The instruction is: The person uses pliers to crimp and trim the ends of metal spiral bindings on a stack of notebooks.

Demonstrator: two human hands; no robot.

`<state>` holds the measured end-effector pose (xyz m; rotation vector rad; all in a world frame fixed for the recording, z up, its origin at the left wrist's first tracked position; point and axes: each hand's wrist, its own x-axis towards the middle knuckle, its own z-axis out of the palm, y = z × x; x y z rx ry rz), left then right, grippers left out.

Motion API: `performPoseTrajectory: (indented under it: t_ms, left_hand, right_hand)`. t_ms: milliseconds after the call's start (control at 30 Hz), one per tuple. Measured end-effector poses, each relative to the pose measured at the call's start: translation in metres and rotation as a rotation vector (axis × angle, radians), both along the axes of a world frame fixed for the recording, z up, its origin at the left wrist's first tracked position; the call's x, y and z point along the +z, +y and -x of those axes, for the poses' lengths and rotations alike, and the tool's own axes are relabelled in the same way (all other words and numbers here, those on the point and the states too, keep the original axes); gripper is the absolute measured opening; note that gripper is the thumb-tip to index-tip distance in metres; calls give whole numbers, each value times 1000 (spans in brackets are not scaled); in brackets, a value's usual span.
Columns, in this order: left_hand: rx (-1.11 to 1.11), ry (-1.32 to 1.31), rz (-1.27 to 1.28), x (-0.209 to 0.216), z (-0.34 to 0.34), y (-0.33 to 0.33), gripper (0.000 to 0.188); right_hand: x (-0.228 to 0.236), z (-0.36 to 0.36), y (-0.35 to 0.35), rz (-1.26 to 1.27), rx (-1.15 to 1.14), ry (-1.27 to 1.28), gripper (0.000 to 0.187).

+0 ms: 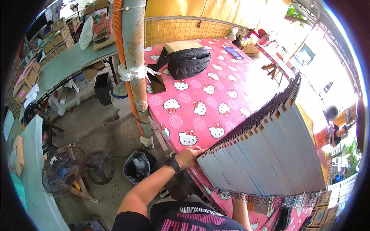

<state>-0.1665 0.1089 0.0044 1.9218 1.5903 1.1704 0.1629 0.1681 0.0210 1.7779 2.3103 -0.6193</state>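
Pink-covered surface runs below the stack of pale, wire-edged sheets, which stands tilted and fanned over its near right part; whether the underside bears on the cover cannot be made out. Main risk, as judged: the fan slumps or slides apart — the left hand pinches only its left end, while the right hand is hidden, grip unknown, its forearm alone showing. Lesser risk: wire loops along the lower edge snag or bend — cause, weight settling unevenly.
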Motion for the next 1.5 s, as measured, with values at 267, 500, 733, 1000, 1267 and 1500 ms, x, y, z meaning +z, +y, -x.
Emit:
performPoseTrajectory:
  t_ms: [267, 500, 733, 1000, 1267, 1500]
  left_hand:
    - [60, -37, 15, 7, 17, 30, 64]
    - [72, 9, 52, 5, 42, 64, 62]
    - [88, -96, 110, 2, 64, 97, 45]
    - [140, -275, 344, 10, 70, 105, 43]
    - [459, 42, 60, 5, 35, 69, 64]
    - [487, 9, 85, 0, 38, 58, 60]
  right_hand:
    - [-14, 18, 46, 161, -256, 614, 56]
    - [-33, 53, 89, 404, -440, 1291, 62]
    - [-52, 80, 101, 442, -479, 1572, 69]
    - [32, 119, 102, 519, -487, 1472, 88]
    - [59, 16, 63, 267, -182, 971, 55]
    - [62, -61, -17, -209, -341, 197, 56]
